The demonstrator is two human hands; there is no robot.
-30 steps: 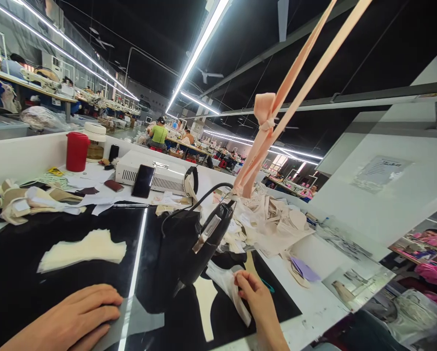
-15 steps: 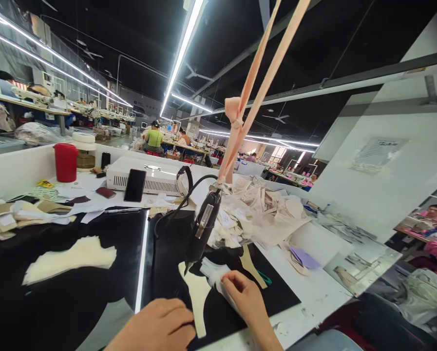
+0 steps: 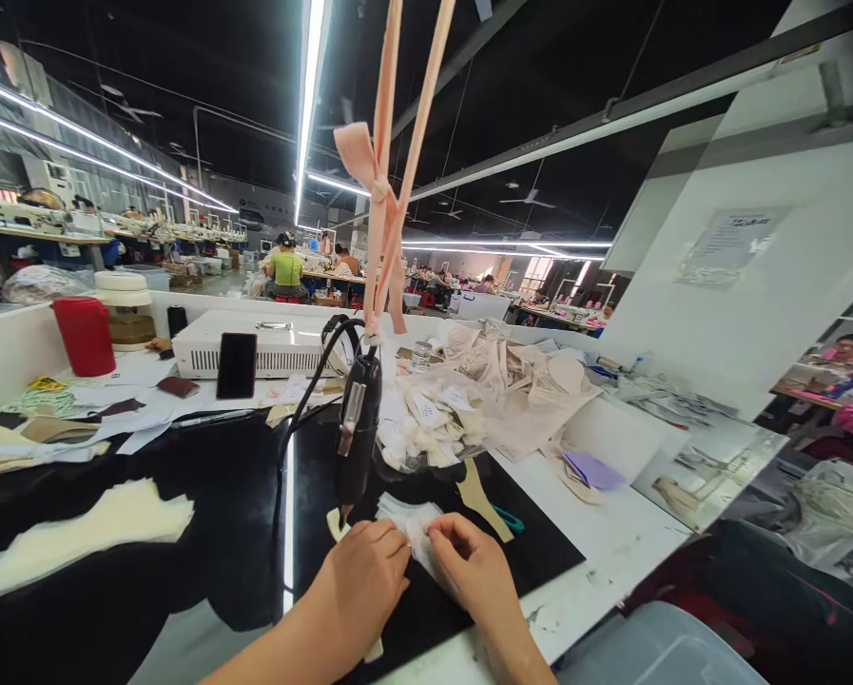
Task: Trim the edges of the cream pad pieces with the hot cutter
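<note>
A small stack of thin white fabric pieces [image 3: 404, 516] lies fanned on the black table surface between my two hands. My right hand [image 3: 473, 561] pinches its right side between thumb and forefinger. At its left edge is my left hand [image 3: 369, 576], fingers curled and closed against the fabric, their tips partly hidden. Beneath the left hand lies a cream cut piece [image 3: 336, 525], mostly covered; only its ends show. Just beyond hangs a black corded hand tool [image 3: 358, 433], tip down, from a knotted peach strap [image 3: 381, 205].
A cream fabric stack [image 3: 90, 533] and a grey sheet [image 3: 194, 647] lie left. Right of my hands are a cream strip [image 3: 483, 499] and teal-handled tool [image 3: 510, 518]. Behind stand a white box [image 3: 298, 347], phone [image 3: 236, 365], red cup [image 3: 86, 335] and piled beige garments [image 3: 518, 371].
My left hand has moved right and forward, over the cream piece to the white fabric. My right hand keeps its pinch. The view has shifted, and the hanging tool now appears more upright.
</note>
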